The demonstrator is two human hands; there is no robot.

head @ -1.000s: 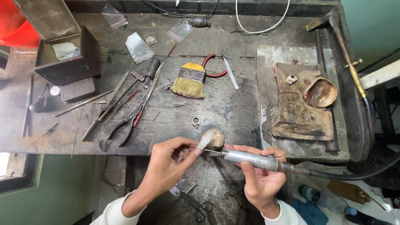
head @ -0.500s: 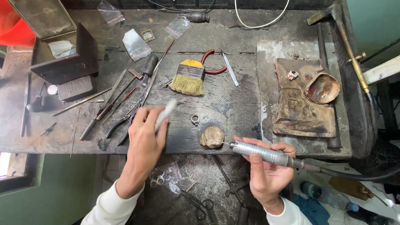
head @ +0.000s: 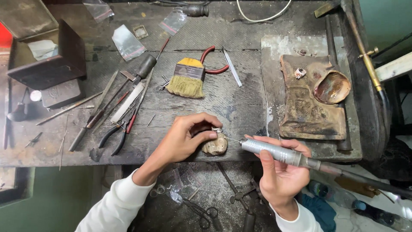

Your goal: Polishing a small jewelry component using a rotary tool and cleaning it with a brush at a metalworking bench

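1. The surface (head: pixel 240 99) is a dark, scarred wooden bench, its grain worn rough and stained, littered with hand tools.
2. On its right side lies a pale, scorched slab (head: pixel 279 47), and on that a brown, pitted block (head: pixel 304 111) with a shallow, rust-coloured dish (head: pixel 331 87) resting at its upper right corner.
3. At far left a dark metal box (head: pixel 47 64) stands open, a crumpled scrap of pale paper inside it.
4. Near the middle a flat brush (head: pixel 186 79) with a yellow ferrule and straw-coloured bristles lies across red-handled pliers (head: pixel 214 60).
5. Left of that, a loose fan of slim files, gravers and black-handled pliers (head: pixel 116 137) lies slantwise.
6. The right hand (head: pixel 281 172) is wrapped around a ribbed, silvery cylindrical handpiece (head: pixel 274 151), whose dark flexible shaft trails off to the lower right; its grip is clamped on the barrel, thumb along the underside.
7. The fine needle-like bit at the handpiece's tip points left toward a rounded, tan, stone-like lump (head: pixel 216 146) sitting at the front edge of the surface.
8. The left hand (head: pixel 186 137) curls over the top of that lump, its grip pinched together on a tiny pale metal piece (head: pixel 216 129) held against the lump; the piece is too small to make out its form.
9. Both sleeves are white knit.
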